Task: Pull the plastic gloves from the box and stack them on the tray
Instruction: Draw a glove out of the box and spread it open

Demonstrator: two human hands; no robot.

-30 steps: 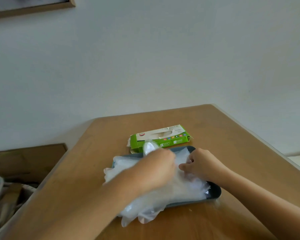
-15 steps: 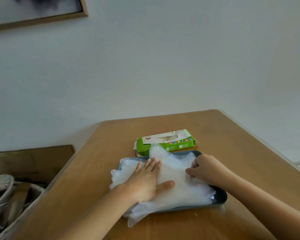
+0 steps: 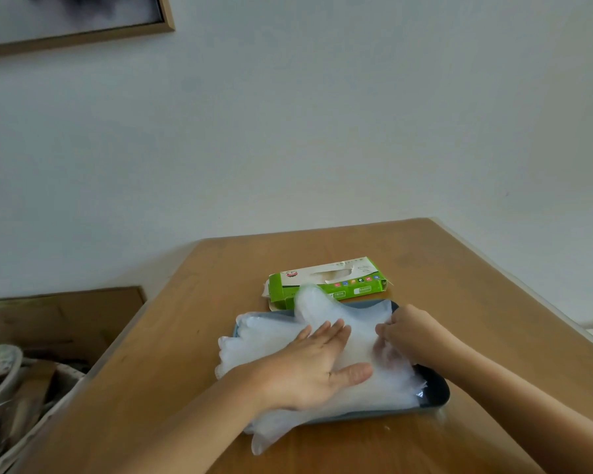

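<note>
Presses left hand [image 3: 308, 367] flat, fingers straight and thumb out, on the plastic gloves [image 3: 271, 340] heaped over the dark tray [image 3: 435, 391]. Pinches the heap's right edge with right hand [image 3: 408, 331], fingers curled. Farther back, just behind the tray: green glove box [image 3: 326, 280], flat on the table [image 3: 459, 268].

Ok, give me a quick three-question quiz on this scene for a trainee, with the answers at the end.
1. True or false: the left hand lies flat on the gloves piled on the tray.
2. What does the right hand pinch?
3. Where is the green box? A, on the table just behind the tray. B, inside the tray. C, in the right hand.

Key: 1 true. 2 the gloves, on the right side of the pile. 3 A.
</note>
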